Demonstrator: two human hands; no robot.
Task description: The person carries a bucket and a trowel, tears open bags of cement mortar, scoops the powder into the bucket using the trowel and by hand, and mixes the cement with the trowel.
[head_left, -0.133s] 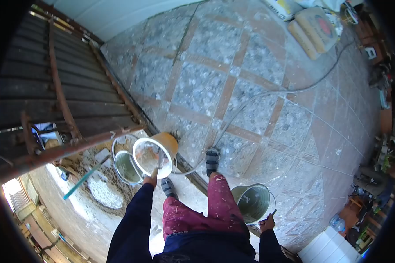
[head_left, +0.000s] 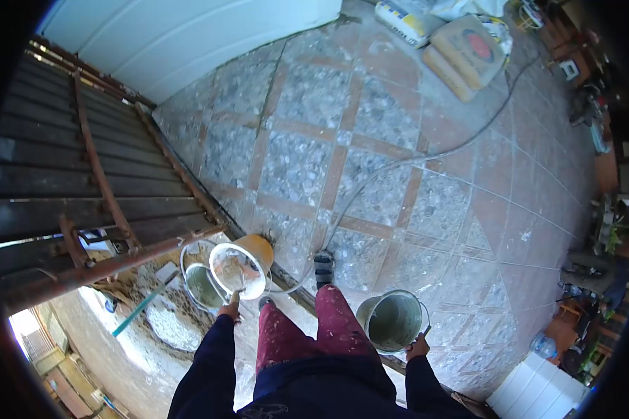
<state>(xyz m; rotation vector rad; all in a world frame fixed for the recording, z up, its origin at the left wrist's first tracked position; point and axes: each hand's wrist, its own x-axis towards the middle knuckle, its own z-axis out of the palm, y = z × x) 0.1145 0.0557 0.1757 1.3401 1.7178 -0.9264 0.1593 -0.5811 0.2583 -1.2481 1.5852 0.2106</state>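
Note:
My left hand (head_left: 229, 309) is closed round the handle of a trowel (head_left: 237, 293), at the near rim of a white-mouthed orange bucket (head_left: 261, 250). That bucket is tilted towards me, with grey residue inside. Beside it on the left is a green-grey bucket (head_left: 201, 285) with its wire handle raised. On the right, my right hand (head_left: 418, 346) grips the handle of a grey bucket (head_left: 394, 321), whose inside is coated with wet grey material. Whether this bucket touches the ground cannot be made out.
A hose (head_left: 391, 165) curves over the patterned floor (head_left: 300, 153). Bags (head_left: 468, 52) lie at the top right. A rusty metal gate (head_left: 105, 167) stands at left, above a mortar pile (head_left: 175, 325) and a teal-handled tool (head_left: 143, 305). A white panel (head_left: 538, 387) is at lower right.
The whole view has shifted, with the floor and bags now further left. The trowel's blade, visible inside the orange bucket before, is now hard to see. Both hands keep their grips.

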